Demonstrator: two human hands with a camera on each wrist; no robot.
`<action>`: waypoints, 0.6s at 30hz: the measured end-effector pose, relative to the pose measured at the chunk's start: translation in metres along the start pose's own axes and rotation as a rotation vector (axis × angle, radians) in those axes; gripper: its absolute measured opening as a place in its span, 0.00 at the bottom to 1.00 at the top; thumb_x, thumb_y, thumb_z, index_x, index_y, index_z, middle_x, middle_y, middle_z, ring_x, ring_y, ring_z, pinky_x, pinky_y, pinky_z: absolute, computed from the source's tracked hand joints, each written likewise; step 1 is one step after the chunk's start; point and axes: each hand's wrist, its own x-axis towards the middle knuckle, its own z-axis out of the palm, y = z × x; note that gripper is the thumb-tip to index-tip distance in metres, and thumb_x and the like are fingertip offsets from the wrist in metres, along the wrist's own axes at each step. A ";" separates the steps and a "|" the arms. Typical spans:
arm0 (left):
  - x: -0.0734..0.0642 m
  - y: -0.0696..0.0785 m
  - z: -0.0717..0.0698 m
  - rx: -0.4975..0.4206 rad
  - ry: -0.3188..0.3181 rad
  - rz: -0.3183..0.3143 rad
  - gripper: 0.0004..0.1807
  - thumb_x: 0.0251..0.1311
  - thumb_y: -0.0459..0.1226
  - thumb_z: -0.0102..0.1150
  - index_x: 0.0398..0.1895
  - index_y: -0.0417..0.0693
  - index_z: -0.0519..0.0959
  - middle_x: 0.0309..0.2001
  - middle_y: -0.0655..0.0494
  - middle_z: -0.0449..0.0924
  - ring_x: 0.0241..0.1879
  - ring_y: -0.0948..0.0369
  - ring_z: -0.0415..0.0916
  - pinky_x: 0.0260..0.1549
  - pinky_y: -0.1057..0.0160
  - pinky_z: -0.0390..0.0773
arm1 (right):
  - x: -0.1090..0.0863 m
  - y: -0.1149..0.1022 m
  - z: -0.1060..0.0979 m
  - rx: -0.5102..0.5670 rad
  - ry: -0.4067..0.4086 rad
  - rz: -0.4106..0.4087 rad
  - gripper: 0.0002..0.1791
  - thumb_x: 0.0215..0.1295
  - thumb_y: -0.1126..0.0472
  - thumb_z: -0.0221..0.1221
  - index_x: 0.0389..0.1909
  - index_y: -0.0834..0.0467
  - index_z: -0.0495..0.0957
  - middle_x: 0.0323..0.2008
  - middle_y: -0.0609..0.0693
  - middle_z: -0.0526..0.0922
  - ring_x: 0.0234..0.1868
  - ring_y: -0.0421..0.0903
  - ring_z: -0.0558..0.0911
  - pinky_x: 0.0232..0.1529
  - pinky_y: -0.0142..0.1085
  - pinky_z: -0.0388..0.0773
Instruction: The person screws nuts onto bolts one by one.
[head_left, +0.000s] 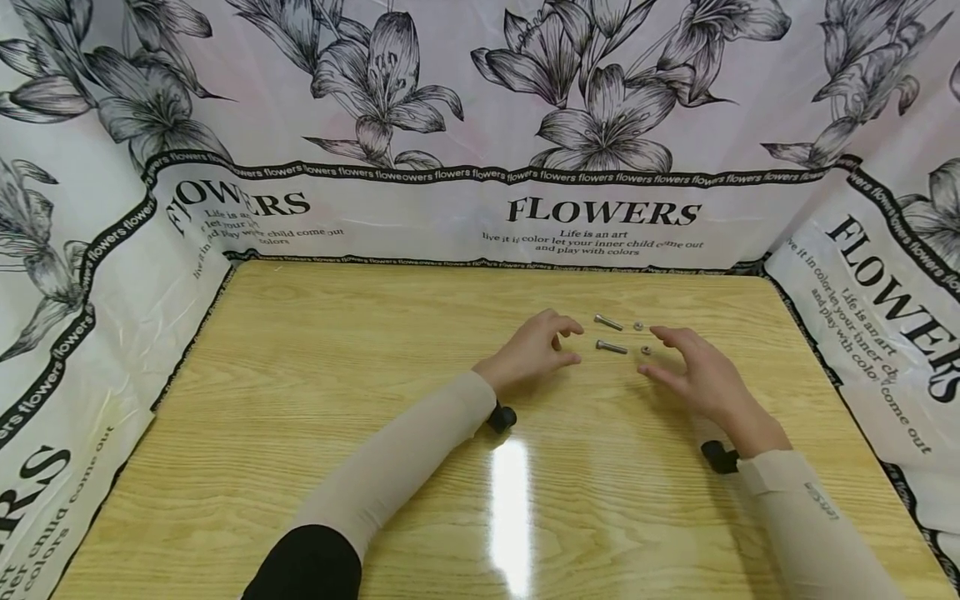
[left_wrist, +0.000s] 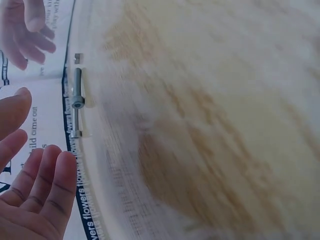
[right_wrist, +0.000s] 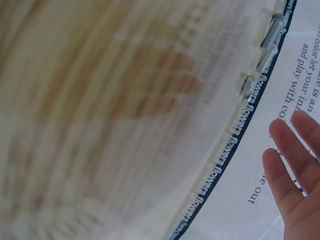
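Observation:
Two metal bolts lie on the wooden table, the far bolt [head_left: 608, 322] and the near bolt [head_left: 612, 347], both with their heads to the left. Just right of them are two small nuts, the far nut [head_left: 638, 326] and the near nut [head_left: 646, 350]. My left hand [head_left: 531, 350] hovers left of the bolt heads, thumb and fingers spread apart, holding nothing. To the right of the nuts is my right hand [head_left: 703, 372], its thumb and fingers also parted with nothing between them. In the left wrist view a bolt [left_wrist: 77, 90] shows beyond the fingers.
The wooden table [head_left: 300, 350] is bordered at the back and sides by a white flower-printed cloth [head_left: 420, 217]. A black wrist device [head_left: 501, 417] sits under the left wrist, another black device [head_left: 720, 457] under the right. Light glares off the table's front middle.

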 end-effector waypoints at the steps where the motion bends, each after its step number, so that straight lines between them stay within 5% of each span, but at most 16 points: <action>1: 0.001 0.000 0.000 0.005 -0.001 -0.001 0.24 0.60 0.42 0.64 0.59 0.50 0.75 0.48 0.51 0.72 0.36 0.65 0.71 0.35 0.69 0.72 | 0.000 0.001 0.000 0.006 -0.007 0.007 0.35 0.62 0.48 0.63 0.64 0.63 0.67 0.56 0.64 0.73 0.55 0.64 0.73 0.49 0.61 0.69; 18: 0.024 -0.002 0.009 0.026 -0.088 -0.027 0.23 0.60 0.40 0.64 0.59 0.52 0.75 0.50 0.54 0.71 0.43 0.64 0.71 0.40 0.71 0.72 | 0.008 0.022 -0.003 0.145 -0.119 0.051 0.29 0.65 0.53 0.61 0.62 0.64 0.69 0.57 0.63 0.74 0.51 0.61 0.77 0.50 0.59 0.70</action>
